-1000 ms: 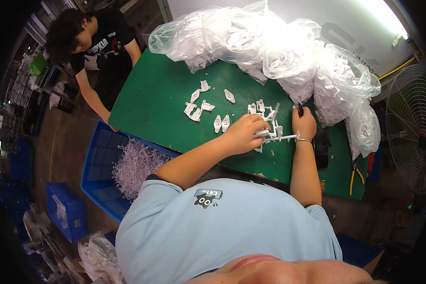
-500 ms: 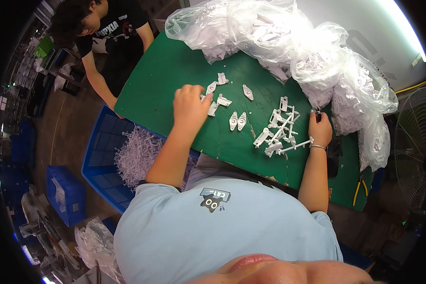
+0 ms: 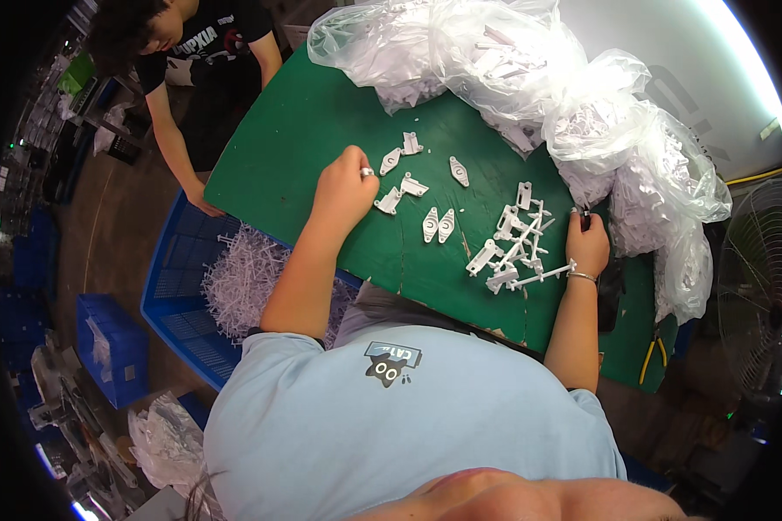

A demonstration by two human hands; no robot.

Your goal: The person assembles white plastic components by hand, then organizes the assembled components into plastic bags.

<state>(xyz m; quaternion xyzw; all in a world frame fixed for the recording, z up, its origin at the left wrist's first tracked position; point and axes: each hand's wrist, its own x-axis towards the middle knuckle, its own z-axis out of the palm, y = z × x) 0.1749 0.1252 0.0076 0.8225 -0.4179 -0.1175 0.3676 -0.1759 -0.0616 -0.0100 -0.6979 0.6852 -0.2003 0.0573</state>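
Note:
My left hand point(image 3: 346, 187) is closed above the green table, fingers curled away from view, so whatever they may hold is hidden. Just right of it lie loose white plastic brackets point(image 3: 389, 201) and a white diamond-shaped plate point(image 3: 391, 161). Two more such plates point(image 3: 438, 225) lie side by side nearer to me, and a single one point(image 3: 459, 171) lies farther off. My right hand point(image 3: 588, 246) is wrapped round a small dark tool point(image 3: 585, 220), mostly covered by the fingers. Left of that hand sits a pile of white plastic brackets and sprue sticks point(image 3: 517, 247).
Clear bags of white parts point(image 3: 504, 61) line the table's point(image 3: 278, 148) far and right sides. Yellow-handled pliers point(image 3: 652, 360) lie at the right corner. A blue crate point(image 3: 169, 295) of white sprues stands below left. A co-worker's hand point(image 3: 202, 200) touches the left edge. A fan point(image 3: 760, 286) stands right.
My left hand has drawn slightly left, off the loose brackets, and its fingers have curled in. My right hand keeps its grip on the dark tool. The view has shifted a little.

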